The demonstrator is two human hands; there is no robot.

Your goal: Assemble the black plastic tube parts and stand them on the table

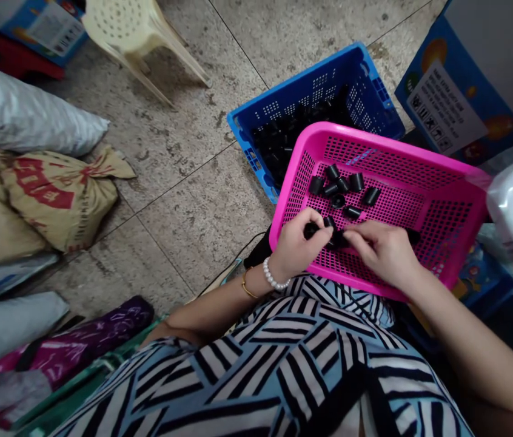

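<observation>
My left hand (295, 244) curls round a small black tube (310, 230) in the pink basket (304, 145), likely light, stiff and smooth, best held by its round sides, but I can't tell if my right hand (389, 250) grips one.

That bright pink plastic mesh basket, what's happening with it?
A person's bare left hand and bare right hand are close together in the pink basket, handling small black cylindrical pieces; exactly what each grips is hard to tell. Several pieces lie loose there, and a blue perforated plastic crate just beyond holds a heap of dark pieces.
</observation>
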